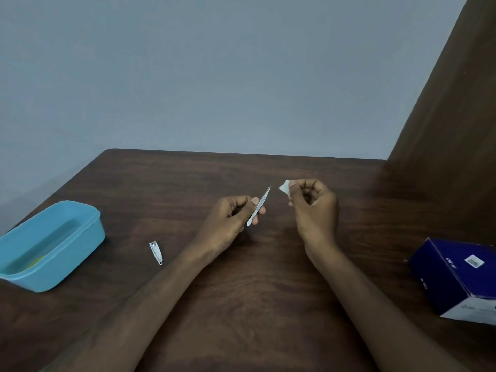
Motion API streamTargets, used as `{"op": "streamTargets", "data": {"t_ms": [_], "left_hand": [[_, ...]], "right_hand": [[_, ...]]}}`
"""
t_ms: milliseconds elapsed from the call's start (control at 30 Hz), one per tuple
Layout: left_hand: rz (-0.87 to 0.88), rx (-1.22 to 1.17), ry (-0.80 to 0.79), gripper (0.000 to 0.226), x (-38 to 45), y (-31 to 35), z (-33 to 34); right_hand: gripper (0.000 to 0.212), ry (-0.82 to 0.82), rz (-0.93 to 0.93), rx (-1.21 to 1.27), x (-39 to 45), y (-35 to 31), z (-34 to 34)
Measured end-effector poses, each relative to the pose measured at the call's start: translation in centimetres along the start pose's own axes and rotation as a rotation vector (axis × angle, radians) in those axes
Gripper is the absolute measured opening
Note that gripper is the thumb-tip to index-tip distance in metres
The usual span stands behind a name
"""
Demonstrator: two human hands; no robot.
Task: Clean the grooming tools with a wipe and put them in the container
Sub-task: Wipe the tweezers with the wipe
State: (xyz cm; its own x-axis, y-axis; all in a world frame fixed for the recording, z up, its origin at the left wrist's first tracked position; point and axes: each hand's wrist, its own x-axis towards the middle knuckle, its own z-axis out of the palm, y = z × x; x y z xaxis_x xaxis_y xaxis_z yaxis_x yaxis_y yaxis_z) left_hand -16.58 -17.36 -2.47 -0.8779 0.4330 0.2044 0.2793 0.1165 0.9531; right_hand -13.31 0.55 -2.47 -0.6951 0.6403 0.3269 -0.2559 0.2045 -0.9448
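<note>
Left hand [230, 213] pinches the tweezers [259, 206] near their rear end, tips angled up and away so the working end is exposed to the wipe [285, 187]. Right hand [312, 204], fingers curled, pinches the small folded wipe just beside the tips, apparently not touching. Both forearms reach forward over the desk [241, 291], hands raised. The clipper [156, 252] lies on the desk between the left forearm and the blue container [88, 237], judged awaiting its turn. A dark blue box [456, 275] stands at right.
</note>
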Motion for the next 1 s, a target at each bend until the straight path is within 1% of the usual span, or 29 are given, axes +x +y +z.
{"op": "streamTargets", "data": {"t_ms": [100,167,400,467,533,600,633,667,733,767,800,867,933,1000], "left_hand": [[0.002,-0.004,0.002,0.037,-0.1,0.1,0.0],[0.012,0.002,-0.002,0.038,-0.1,0.1,-0.1],[0.02,0.054,-0.03,0.042,0.1,0.0,-0.2],[0.018,0.044,-0.041,0.042,0.1,0.0,-0.1],[0.012,0.033,-0.048,0.041,0.1,-0.1,-0.1],[0.008,0.041,-0.045,0.041,0.2,-0.1,-0.2],[0.005,0.041,-0.04,0.041,0.1,-0.1,-0.2],[0.0,0.034,-0.036,0.042,0.1,-0.1,-0.2],[-0.012,0.007,-0.026,0.039,0.0,0.0,-0.2],[-0.017,-0.012,-0.022,0.038,0.0,0.1,-0.2],[-0.023,-0.034,-0.016,0.037,0.0,0.2,-0.2],[-0.035,-0.075,0.001,0.036,0.0,0.4,-0.2],[-0.035,-0.085,0.005,0.036,0.0,0.5,-0.2],[-0.024,-0.074,-0.009,0.036,0.0,0.6,-0.2]], "right_hand": [[0.008,-0.106,-0.047,-0.016,-0.6,-0.5,0.1],[0.008,-0.177,-0.052,0.016,-1.1,-0.9,0.5],[0.003,-0.239,0.249,0.392,-1.1,-1.9,0.5],[0.008,-0.24,0.33,0.485,-1.0,-2.1,0.4],[0.006,-0.24,0.403,0.555,-0.7,-2.4,0.3],[0.006,-0.203,0.449,0.631,-0.1,-2.6,-0.1],[0.006,-0.175,0.443,0.653,0.2,-2.6,-0.3],[0.005,-0.148,0.404,0.625,0.5,-2.4,-0.6],[0.009,-0.121,0.257,0.399,0.6,-1.7,-0.8],[0.012,-0.131,0.187,0.282,0.5,-1.4,-0.8],[0.014,-0.152,0.144,0.216,0.2,-1.1,-0.7],[0.013,-0.211,0.117,0.211,-0.2,-1.1,-0.4],[0.006,-0.271,0.104,0.24,-0.4,-1.3,-0.1],[0.006,-0.331,0.122,0.26,-0.6,-1.3,0.0]]}}
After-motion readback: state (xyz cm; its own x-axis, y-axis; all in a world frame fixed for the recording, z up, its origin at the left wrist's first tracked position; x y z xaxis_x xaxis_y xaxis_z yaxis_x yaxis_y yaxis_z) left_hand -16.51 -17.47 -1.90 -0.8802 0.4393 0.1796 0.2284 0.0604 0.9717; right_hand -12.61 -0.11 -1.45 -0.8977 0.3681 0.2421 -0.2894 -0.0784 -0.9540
